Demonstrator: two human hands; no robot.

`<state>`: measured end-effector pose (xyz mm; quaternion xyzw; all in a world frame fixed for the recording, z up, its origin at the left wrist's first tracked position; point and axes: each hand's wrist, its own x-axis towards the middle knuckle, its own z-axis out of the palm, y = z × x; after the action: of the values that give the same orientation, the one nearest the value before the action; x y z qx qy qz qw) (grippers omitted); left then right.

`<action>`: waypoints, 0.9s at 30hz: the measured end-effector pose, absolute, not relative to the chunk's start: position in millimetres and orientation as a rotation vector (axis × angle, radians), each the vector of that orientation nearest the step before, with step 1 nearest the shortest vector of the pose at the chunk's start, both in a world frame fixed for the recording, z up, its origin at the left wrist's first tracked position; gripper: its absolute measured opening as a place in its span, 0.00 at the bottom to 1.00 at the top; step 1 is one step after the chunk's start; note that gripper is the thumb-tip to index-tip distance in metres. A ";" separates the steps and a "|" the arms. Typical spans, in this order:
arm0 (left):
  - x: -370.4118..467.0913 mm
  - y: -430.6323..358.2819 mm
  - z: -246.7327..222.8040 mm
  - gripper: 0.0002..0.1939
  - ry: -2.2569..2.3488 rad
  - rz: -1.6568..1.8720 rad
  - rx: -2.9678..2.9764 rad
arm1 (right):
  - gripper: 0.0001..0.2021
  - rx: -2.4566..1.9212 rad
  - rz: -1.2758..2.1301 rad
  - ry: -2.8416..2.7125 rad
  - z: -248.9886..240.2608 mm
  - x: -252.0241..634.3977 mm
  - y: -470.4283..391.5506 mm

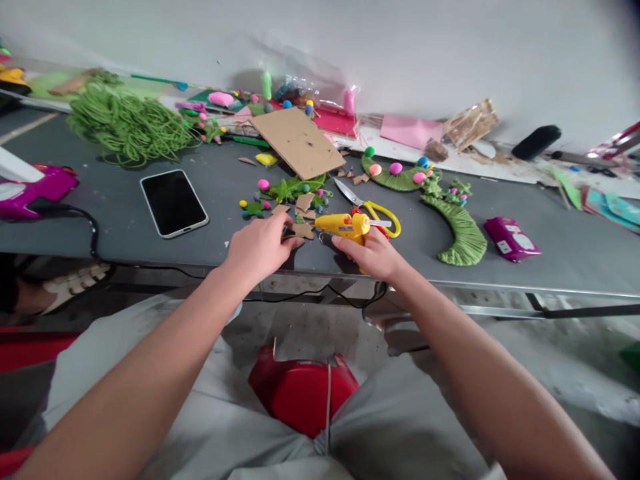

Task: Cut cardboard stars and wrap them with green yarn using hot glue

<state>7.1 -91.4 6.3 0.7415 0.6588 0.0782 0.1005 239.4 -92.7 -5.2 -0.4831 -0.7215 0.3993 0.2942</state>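
Note:
My right hand [376,253] is wrapped round a yellow hot glue gun [343,225], with a clear glue stick showing at its back end. Its nozzle points left, toward a small piece of brown cardboard [303,231] at the fingertips of my left hand [263,241]. The left fingers are curled in a pinch on that piece, partly hiding it. Just beyond lie more cardboard scraps [305,202] and green leafy pieces [287,189] with coloured pom-poms. Scissors [375,210] with yellow and red handles rest partly behind the glue gun.
A phone [174,203] and a heap of green cord [127,123] lie to the left. A cardboard sheet [300,141] is at the back. Rightward are a green-wrapped curved piece [463,233], another with pom-poms [393,177], and a purple box [511,239]. Cables hang below the table edge.

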 end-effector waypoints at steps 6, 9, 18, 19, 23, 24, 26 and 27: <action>7.3 -90.8 7.6 0.21 1.944 0.214 2.182 | 0.13 -1.282 1.063 -1.928 -4.2 240.0 -92.6; 7.0 -90.5 7.2 0.22 1.948 0.206 2.180 | 0.13 -1.283 1.069 -1.929 -3.6 240.3 -92.8; 5.7 -89.2 5.4 0.22 1.942 0.214 2.173 | 0.14 -1.301 1.074 -1.926 -4.3 242.7 -94.2; 5.7 -89.4 5.6 0.22 1.940 0.218 2.174 | 0.14 -1.301 1.076 -1.924 -4.2 243.0 -94.2; 6.5 -90.4 7.0 0.21 1.939 0.223 2.173 | 0.14 -1.316 1.083 -1.908 -4.3 243.6 -93.1; 6.9 -90.5 7.4 0.21 1.938 0.222 2.171 | 0.14 -1.320 1.081 -1.904 -4.4 243.6 -92.7; 7.4 -90.4 7.9 0.21 1.936 0.218 2.173 | 0.14 -1.321 1.074 -1.905 -4.6 243.5 -92.0; 7.5 -90.3 7.9 0.21 1.933 0.218 2.177 | 0.14 -1.318 1.068 -1.908 -4.7 243.4 -91.7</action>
<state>7.5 -90.3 7.9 0.7410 0.6581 0.0743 0.1107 243.4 -91.7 -4.7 -0.4941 -0.7151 0.4003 0.2902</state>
